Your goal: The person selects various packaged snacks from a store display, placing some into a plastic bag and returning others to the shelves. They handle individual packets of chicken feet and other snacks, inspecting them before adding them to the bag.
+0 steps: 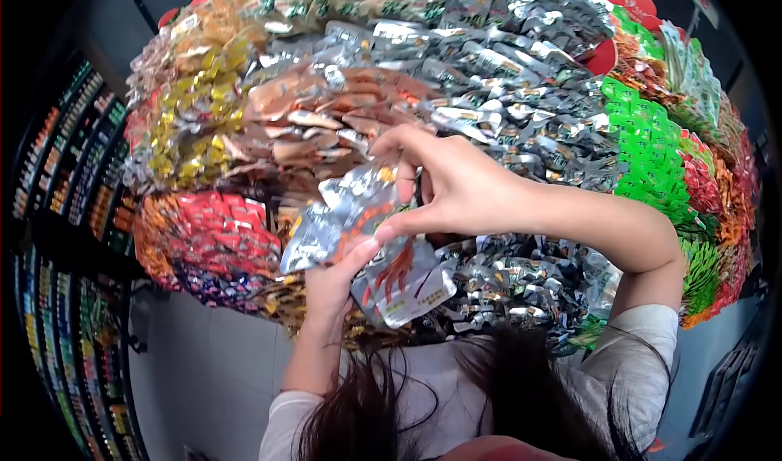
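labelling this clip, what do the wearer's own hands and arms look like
The left hand and right hand are ungloved, with no watch or bracelet visible; some left fingers are hidden. The left sleeve and right sleeve are short and off-white.

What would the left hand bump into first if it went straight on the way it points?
The silver packaging is already against the left hand; beyond that, it would probably meet the orange packets in the heap, though the depth is hard to judge.

Silver printed packets, tilted, between left hand and right hand
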The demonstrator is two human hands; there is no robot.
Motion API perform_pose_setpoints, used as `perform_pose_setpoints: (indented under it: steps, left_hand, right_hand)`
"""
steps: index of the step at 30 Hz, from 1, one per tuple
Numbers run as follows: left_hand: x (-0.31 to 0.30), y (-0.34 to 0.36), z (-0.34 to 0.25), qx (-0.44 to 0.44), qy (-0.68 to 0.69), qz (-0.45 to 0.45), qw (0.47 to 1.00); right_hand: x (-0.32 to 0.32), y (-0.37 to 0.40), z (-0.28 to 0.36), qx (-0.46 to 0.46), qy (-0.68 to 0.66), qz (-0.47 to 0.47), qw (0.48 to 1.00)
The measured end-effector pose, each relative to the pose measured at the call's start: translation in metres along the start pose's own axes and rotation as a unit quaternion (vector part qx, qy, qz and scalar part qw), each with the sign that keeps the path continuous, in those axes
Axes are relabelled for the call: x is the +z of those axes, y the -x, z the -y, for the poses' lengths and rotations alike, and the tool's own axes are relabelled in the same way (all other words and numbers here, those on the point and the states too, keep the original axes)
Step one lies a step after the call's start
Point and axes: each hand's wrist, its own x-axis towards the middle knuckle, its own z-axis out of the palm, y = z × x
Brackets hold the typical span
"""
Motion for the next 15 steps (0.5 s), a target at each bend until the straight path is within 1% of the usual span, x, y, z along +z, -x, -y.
perform_pose_setpoints:
  steps: [1,2,3,5,6,7,9,11,13,14,15]
  left_hand:
    - [0.002,-0.001,0.002,0.009,0.0,-0.013,1.0]
    - [0.008,0.0,-0.004,-0.008,-0.027,-0.018,0.999]
    - [0.006,0.0,-0.004,-0.023,-0.018,-0.006,1.0]
    - [0.007,0.0,-0.003,-0.007,-0.013,0.002,1.0]
    - [0.006,0.001,-0.006,-0.009,-0.005,0.025,1.0]
    - [0.006,0.002,-0.01,-0.011,0.002,0.05,0.999]
    - [0.009,0.003,-0.007,0.004,0.021,0.058,0.998]
    - [0.009,0.001,-0.003,0.017,0.026,0.045,0.998]
    - [0.006,-0.003,0.0,0.015,0.064,0.028,0.997]
    - [0.004,-0.002,-0.005,-0.01,0.072,0.016,0.997]
    - [0.003,-0.001,-0.009,-0.036,0.08,0.003,0.996]
  right_hand:
    - [0.007,0.003,-0.002,0.025,-0.027,0.001,0.999]
    - [0.013,0.005,-0.006,0.034,-0.04,-0.005,0.999]
    - [0.016,0.008,-0.009,0.052,-0.048,-0.024,0.997]
    - [0.021,0.01,-0.015,-0.005,0.047,-0.064,0.997]
    - [0.026,0.01,-0.021,-0.074,0.101,-0.11,0.986]
    - [0.027,0.012,-0.025,-0.068,0.124,-0.122,0.982]
    - [0.025,0.015,-0.019,0.049,-0.011,-0.07,0.996]
    - [0.022,0.014,-0.016,0.141,-0.148,0.003,0.979]
    - [0.022,0.013,-0.025,0.078,-0.175,-0.041,0.981]
    - [0.015,0.009,-0.036,0.055,-0.15,-0.073,0.985]
    - [-0.004,0.01,-0.019,0.192,-0.068,-0.049,0.978]
